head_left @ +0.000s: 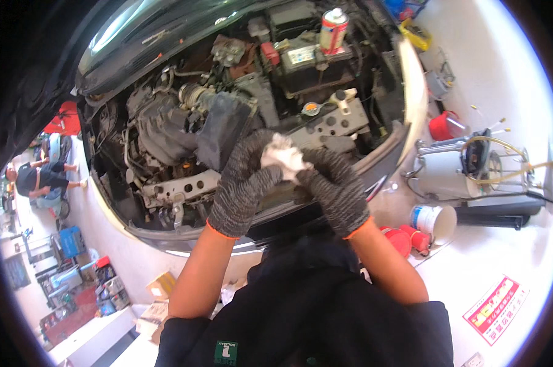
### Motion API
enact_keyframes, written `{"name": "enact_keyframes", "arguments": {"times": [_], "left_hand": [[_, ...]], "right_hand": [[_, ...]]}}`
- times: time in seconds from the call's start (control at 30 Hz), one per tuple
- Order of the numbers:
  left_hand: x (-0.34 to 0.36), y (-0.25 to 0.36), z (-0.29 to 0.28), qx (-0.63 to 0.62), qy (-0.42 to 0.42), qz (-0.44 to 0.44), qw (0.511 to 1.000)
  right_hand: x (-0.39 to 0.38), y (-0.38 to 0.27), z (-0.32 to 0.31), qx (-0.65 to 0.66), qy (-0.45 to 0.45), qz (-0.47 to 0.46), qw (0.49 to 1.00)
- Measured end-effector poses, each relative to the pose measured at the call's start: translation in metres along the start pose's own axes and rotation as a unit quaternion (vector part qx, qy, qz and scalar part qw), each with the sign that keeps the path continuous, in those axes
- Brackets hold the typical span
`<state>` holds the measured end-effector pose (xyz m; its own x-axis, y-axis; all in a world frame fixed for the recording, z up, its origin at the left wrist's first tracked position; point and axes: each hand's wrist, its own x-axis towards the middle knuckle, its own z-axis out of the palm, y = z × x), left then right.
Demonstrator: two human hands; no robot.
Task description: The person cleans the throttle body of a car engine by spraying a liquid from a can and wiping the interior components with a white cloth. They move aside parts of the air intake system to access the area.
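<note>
Both of my hands wear dark grey knit gloves with orange cuffs. They meet over the front edge of an open engine bay [166, 131]. Between them is a crumpled white wad [282, 154], cloth or paper, I cannot tell which. My left hand [242, 189] closes on its left side, with the thumb across the front. My right hand [337, 192] pinches its right edge. Just beyond the left glove sits a black plastic box [224, 128]. Past the right glove are a radiator cap [311, 109] with an orange label and a metal crossbar [331, 125].
A spray can [334, 32] stands upright on the battery [316, 70]. To the right are a grey metal machine [444, 168] with hoses, a white bucket [435, 223] and red containers [405, 240]. Another person [36, 177] is far left, near a blue box [72, 241].
</note>
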<state>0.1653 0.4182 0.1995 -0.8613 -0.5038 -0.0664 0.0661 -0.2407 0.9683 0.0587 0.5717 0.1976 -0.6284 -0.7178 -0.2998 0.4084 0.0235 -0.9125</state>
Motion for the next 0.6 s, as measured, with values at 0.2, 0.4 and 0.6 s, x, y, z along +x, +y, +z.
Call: {"name": "enact_keyframes", "arguments": {"times": [0.2,0.4,0.6], "left_hand": [[-0.048,-0.033,0.018,0.322,0.084,0.054,0.942],[-0.118,-0.069,0.016,0.412,0.127,-0.065,0.900],[-0.178,-0.114,0.040,0.305,0.283,-0.198,0.887]], "right_hand": [[0.017,0.028,-0.043,-0.049,0.068,-0.089,0.992],[0.132,0.007,-0.071,0.168,0.112,0.069,0.977],[0.366,0.056,-0.083,-0.034,0.213,-0.002,0.976]]}}
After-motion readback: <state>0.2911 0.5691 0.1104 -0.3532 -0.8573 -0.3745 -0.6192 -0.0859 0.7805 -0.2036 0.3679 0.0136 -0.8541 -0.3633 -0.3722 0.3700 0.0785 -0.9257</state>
